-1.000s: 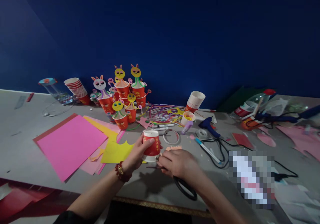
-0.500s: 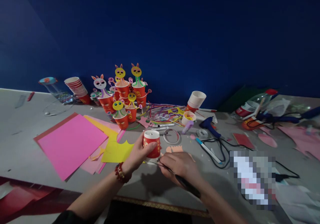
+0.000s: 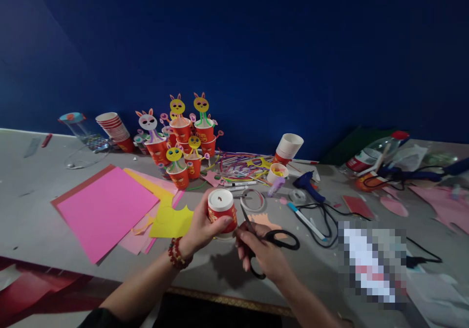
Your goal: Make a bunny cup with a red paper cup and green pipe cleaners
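My left hand grips an upside-down red paper cup, its white base up with a small hole in it. A red bead bracelet sits on that wrist. My right hand holds black-handled scissors, blades pointing up and left beside the cup's right wall. Both hands are low in the middle, above the grey table.
Pink and yellow paper sheets lie left. Finished bunny cup figures and cup stacks stand behind. Pipe cleaners, a tape ring, markers, a blue glue gun with cord and a bottle lie to the right.
My right hand lifted the scissors and turned them, so the handles now show and the blades point up at the cup. The cup tilted, showing its holed base.
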The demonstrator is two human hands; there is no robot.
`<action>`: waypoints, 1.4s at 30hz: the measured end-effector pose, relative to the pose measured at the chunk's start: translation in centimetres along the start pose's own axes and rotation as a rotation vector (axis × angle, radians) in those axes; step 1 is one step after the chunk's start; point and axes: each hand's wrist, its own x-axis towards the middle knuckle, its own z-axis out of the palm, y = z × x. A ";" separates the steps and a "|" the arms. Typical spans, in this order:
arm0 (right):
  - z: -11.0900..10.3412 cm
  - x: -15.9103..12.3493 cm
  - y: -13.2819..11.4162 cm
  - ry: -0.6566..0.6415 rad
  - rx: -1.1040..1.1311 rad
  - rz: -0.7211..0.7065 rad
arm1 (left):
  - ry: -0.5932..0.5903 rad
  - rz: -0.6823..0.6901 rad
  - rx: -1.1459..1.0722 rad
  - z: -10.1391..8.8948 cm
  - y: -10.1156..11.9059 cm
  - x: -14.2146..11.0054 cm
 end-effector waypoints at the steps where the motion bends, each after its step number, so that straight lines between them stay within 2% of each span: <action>1: 0.2 0.0 -0.1 0.005 0.053 0.012 | -0.011 -0.001 -0.018 0.0 0.0 0.0; 5: 0.8 -0.2 -0.1 0.033 0.192 0.018 | -0.037 -0.010 -0.137 0.4 0.0 -0.1; 9: 0.7 -0.5 -0.3 0.056 0.149 -0.001 | 0.010 -0.042 -0.300 0.8 -0.5 -0.2; 12: 0.4 -0.5 -0.5 0.067 0.121 -0.013 | 0.019 -0.014 -0.329 1.0 -0.8 -0.3; 19: 0.5 -0.5 -0.5 0.057 0.194 -0.002 | 0.042 0.216 -0.237 1.4 -0.7 -0.2; 25: 0.8 -0.3 -0.4 0.031 0.310 0.045 | 0.103 0.478 -0.073 1.1 -0.7 -0.3; 27: 1.0 -0.2 -0.4 0.041 0.335 0.037 | 0.107 0.500 -0.041 1.1 -0.6 -0.4; 33: 1.4 -0.2 -0.3 0.092 0.268 -0.019 | 0.140 0.221 -0.071 1.2 -0.8 -1.0; 38: 1.1 -0.3 -0.6 0.117 0.128 -0.065 | 0.256 0.094 -0.031 0.9 -1.7 -1.2; 42: 0.7 -0.3 -0.6 0.089 -0.012 -0.088 | 0.256 -0.013 -0.034 0.6 -2.0 -1.2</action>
